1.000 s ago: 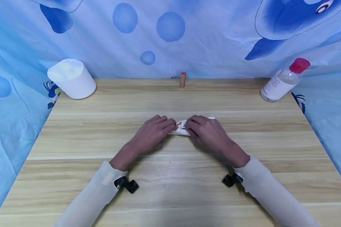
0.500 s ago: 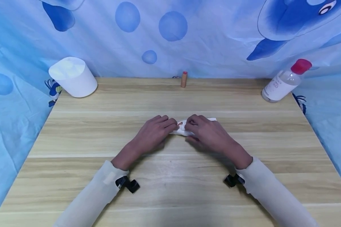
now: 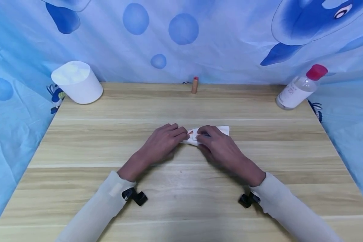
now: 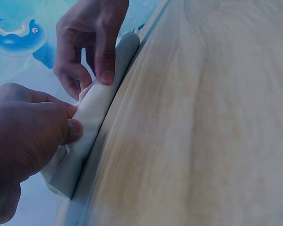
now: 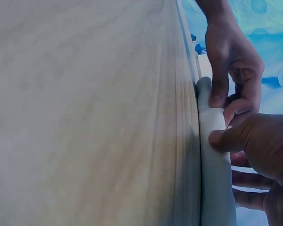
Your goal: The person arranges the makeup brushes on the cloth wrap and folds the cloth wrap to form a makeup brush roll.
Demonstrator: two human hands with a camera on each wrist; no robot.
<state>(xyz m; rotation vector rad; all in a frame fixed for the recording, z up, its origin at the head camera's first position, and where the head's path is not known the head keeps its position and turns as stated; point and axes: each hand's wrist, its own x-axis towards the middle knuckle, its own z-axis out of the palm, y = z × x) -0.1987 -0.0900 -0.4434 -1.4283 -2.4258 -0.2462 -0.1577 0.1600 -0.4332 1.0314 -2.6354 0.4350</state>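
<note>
A soft white packet (image 3: pixel 225 130) with a small orange print lies across the middle of the table. My left hand (image 3: pixel 166 143) grips its left part, thumb on the near side and fingers over the top. On the right part, my right hand (image 3: pixel 222 146) pinches at a small white flap on the upper face, its thumb against the near side. The left wrist view has the packet's long near side (image 4: pixel 96 106) between both hands' thumbs. In the right wrist view the packet (image 5: pixel 214 179) looks like a pale roll; the right hand's fingers reach behind it. Both hands partly hide the flap.
A white cylinder (image 3: pixel 84 87), like a paper roll, stands at the back left. A small brown tube (image 3: pixel 195 85) is upright at the back edge. A clear bottle (image 3: pixel 294 94) with a red cap stands back right. A blue patterned curtain (image 3: pixel 109 50) hangs behind the wooden table (image 3: pixel 181 205).
My right hand's fingers have shifted slightly at the flap, and its wrist has come a little nearer. More of the packet's right end shows. The left hand keeps its place.
</note>
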